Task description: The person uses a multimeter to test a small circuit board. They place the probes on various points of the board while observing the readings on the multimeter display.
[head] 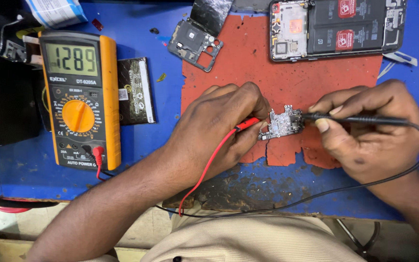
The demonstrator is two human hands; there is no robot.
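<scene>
A: While the left hand (219, 128) pinches the red probe (246, 124) between its fingers, how steady does it need to be?

B: Very, I'd judge. In the head view the red tip comes in at the near left side of the small circuit board (281, 124), which lies on the red mat (248, 63) about midway along the surface (20, 167), a little toward its near edge. The right hand (364, 128) has its fingers closed around the black probe (350, 118), whose tip meets the board's right side.

A: The board looks free to slide.

B: It does, so press lightly and straight down, and let the fingertips resting beside it pin it in place. Keep each tip on one pad only; I'd expect a slip to bridge neighbouring contacts.

A: And the reading?

B: The yellow multimeter (81, 99) sits toward the left edge, its display facing up. Hold both tips motionless before glancing over, and keep the red lead (208, 164) slack so it doesn't tug the probe.
</scene>
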